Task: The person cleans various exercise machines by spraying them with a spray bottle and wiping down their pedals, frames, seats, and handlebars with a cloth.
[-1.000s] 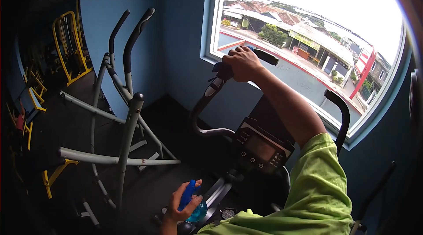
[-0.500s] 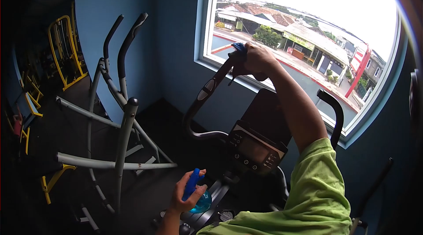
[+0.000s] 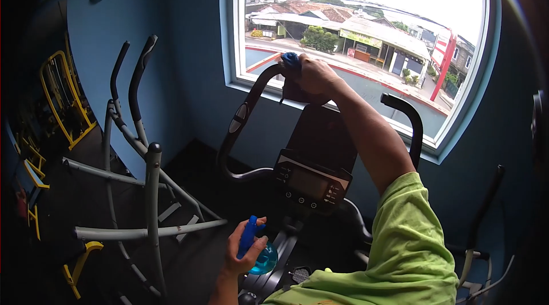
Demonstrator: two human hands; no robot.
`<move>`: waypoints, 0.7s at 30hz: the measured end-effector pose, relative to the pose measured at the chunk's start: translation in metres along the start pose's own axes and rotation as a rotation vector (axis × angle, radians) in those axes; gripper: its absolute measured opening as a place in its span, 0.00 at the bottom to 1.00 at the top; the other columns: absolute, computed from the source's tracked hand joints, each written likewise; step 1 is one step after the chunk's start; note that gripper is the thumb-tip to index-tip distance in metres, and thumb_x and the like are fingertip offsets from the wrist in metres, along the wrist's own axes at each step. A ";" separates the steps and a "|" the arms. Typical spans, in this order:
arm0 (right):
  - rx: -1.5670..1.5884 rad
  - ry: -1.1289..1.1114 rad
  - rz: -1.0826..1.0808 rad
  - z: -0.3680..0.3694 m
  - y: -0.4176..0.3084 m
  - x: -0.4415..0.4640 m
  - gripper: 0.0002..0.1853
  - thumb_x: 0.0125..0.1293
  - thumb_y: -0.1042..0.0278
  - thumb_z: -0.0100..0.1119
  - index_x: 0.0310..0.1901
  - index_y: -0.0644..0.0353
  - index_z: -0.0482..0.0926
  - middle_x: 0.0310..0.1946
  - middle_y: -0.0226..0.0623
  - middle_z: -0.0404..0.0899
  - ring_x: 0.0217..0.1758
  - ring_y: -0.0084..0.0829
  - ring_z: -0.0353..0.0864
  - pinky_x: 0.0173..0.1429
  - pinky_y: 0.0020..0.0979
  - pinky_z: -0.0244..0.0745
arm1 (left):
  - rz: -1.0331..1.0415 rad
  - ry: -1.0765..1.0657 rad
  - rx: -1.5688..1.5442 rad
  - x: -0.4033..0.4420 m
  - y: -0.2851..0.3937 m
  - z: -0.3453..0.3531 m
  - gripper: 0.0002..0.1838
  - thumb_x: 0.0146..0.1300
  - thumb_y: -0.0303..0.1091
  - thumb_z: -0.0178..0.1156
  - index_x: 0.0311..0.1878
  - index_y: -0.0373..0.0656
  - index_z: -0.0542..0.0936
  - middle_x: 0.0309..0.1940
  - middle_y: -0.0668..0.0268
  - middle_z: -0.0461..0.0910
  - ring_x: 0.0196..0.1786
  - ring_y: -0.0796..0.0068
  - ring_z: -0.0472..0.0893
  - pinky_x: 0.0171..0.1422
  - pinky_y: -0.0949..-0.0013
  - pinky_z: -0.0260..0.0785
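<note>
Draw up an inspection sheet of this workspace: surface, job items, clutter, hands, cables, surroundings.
Surface: dark floor beneath the exercise machine; its console faces the person.
Job's things: blue cloth at the upper end of the handlebar; spray bottle with blue trigger head.
Clutter: nothing seen.
Hands: left hand holds the spray bottle; right hand grips the cloth.
Cables: nothing seen indoors.
Surroundings: window ahead; grey-framed machine on the left.

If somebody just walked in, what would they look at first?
Probably the big bright window at the upper right, with houses and a street outside. Next, the lime-green sleeve at lower right, its arm stretching up to the right hand, which holds a blue cloth at a curved handle. Then the blue spray bottle in the left hand, low in the middle.
</note>
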State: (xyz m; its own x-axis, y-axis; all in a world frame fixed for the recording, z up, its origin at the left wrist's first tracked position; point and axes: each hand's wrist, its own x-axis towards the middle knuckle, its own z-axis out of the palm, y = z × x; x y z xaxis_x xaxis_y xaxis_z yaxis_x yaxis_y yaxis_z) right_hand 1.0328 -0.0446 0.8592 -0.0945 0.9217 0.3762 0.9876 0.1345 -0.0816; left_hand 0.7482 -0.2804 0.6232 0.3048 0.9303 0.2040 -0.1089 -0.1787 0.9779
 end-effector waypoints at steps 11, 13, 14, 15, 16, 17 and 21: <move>0.112 0.613 -0.134 -0.102 0.015 -0.160 0.17 0.62 0.64 0.65 0.53 0.55 0.80 0.43 0.40 0.86 0.45 0.37 0.86 0.49 0.38 0.80 | -0.038 0.046 0.020 -0.027 -0.012 -0.017 0.20 0.57 0.27 0.60 0.54 0.35 0.76 0.58 0.54 0.79 0.32 0.85 0.77 0.41 0.75 0.77; 0.065 0.700 -0.256 -0.108 0.025 -0.196 0.20 0.63 0.66 0.66 0.58 0.53 0.78 0.47 0.36 0.85 0.47 0.31 0.85 0.53 0.33 0.81 | -0.016 0.042 0.070 -0.024 -0.015 -0.015 0.21 0.57 0.28 0.59 0.54 0.34 0.76 0.58 0.56 0.79 0.31 0.84 0.76 0.41 0.75 0.77; 0.031 0.746 -0.210 -0.107 0.037 -0.207 0.22 0.63 0.67 0.67 0.60 0.52 0.78 0.50 0.34 0.84 0.48 0.28 0.84 0.54 0.31 0.80 | -0.004 0.020 0.085 -0.023 -0.016 -0.014 0.21 0.57 0.29 0.59 0.55 0.34 0.75 0.58 0.55 0.79 0.31 0.84 0.76 0.41 0.75 0.77; -0.034 0.977 -0.216 -0.105 0.051 -0.210 0.18 0.62 0.64 0.71 0.50 0.63 0.82 0.42 0.38 0.87 0.45 0.32 0.86 0.53 0.30 0.77 | 0.007 0.012 0.074 -0.022 -0.016 -0.010 0.22 0.57 0.28 0.59 0.56 0.34 0.75 0.58 0.55 0.78 0.31 0.84 0.76 0.40 0.75 0.77; 0.291 0.908 0.203 -0.098 0.026 -0.226 0.18 0.60 0.66 0.72 0.50 0.64 0.81 0.43 0.39 0.87 0.46 0.29 0.86 0.54 0.30 0.77 | 0.021 0.007 0.062 -0.021 -0.015 -0.005 0.22 0.57 0.28 0.59 0.56 0.33 0.75 0.58 0.54 0.78 0.31 0.83 0.75 0.40 0.75 0.77; 0.419 0.951 0.199 -0.078 0.027 -0.236 0.19 0.60 0.66 0.72 0.51 0.64 0.81 0.44 0.38 0.86 0.47 0.28 0.85 0.55 0.30 0.76 | 0.021 -0.028 0.065 -0.021 -0.015 -0.001 0.22 0.57 0.28 0.59 0.56 0.33 0.75 0.58 0.54 0.78 0.31 0.83 0.75 0.40 0.75 0.77; 0.912 0.805 0.420 0.024 0.036 -0.258 0.26 0.67 0.62 0.66 0.60 0.70 0.72 0.50 0.47 0.82 0.54 0.35 0.82 0.59 0.30 0.74 | -0.019 -0.093 0.037 -0.020 -0.017 0.015 0.21 0.58 0.28 0.61 0.55 0.34 0.75 0.57 0.55 0.79 0.32 0.85 0.76 0.40 0.76 0.75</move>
State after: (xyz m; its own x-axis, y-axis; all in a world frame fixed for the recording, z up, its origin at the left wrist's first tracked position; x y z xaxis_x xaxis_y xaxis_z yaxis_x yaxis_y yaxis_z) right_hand 1.0897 -0.2684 0.7370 0.6186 0.5187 0.5902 0.4501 0.3818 -0.8072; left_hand 0.7584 -0.3007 0.6037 0.3930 0.9003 0.1870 -0.0681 -0.1743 0.9823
